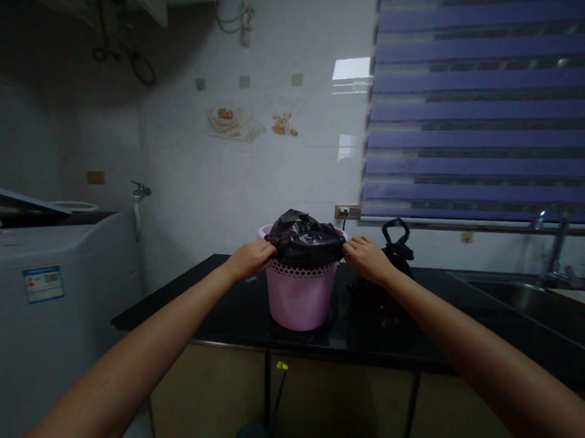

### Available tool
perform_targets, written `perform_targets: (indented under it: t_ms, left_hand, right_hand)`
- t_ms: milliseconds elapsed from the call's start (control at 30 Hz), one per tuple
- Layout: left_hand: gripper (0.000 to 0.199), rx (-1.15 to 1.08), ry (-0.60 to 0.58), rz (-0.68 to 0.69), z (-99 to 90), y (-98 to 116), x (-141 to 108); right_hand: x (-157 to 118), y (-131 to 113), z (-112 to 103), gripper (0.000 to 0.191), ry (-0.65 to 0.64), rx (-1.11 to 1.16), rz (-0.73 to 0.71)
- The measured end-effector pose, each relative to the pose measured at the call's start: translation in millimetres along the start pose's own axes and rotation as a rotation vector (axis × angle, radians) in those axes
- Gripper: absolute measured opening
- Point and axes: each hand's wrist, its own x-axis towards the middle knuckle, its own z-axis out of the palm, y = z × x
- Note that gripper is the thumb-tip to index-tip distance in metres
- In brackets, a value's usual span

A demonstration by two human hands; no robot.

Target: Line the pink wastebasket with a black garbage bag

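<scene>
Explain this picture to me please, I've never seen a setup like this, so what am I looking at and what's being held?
There is no robot here: these are a person's bare hands, seen by one camera worn on the head, looking forward and down. The left hand and right hand each pinch an edge of a black plastic bag over the top of a pink bin. The bin stands on a dark countertop. Right of it sits another black bag with looped handles, and farther right is a sink.
</scene>
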Motion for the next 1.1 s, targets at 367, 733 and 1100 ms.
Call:
perform_targets:
  t_ms: [367, 733, 1100]
  left_hand:
    - [0.01, -0.018, 0.008, -0.015, 8.3, -2.1, -7.4]
    - [0.009, -0.164, 0.027, -0.053, 11.2, -4.5, -13.2]
    - [0.013, -0.043, -0.049, -0.044, 9.1, -2.6, -14.8]
  right_hand:
    - [-4.8, 0.8, 7.0, 0.013, 0.002, -0.008, -0.001]
    - [-7.3, -2.5, 7.2, 0.009, -0.025, -0.006, -0.006]
    - [-9.8, -9.9, 10.3, 0.009, -0.086, 0.043, -0.004]
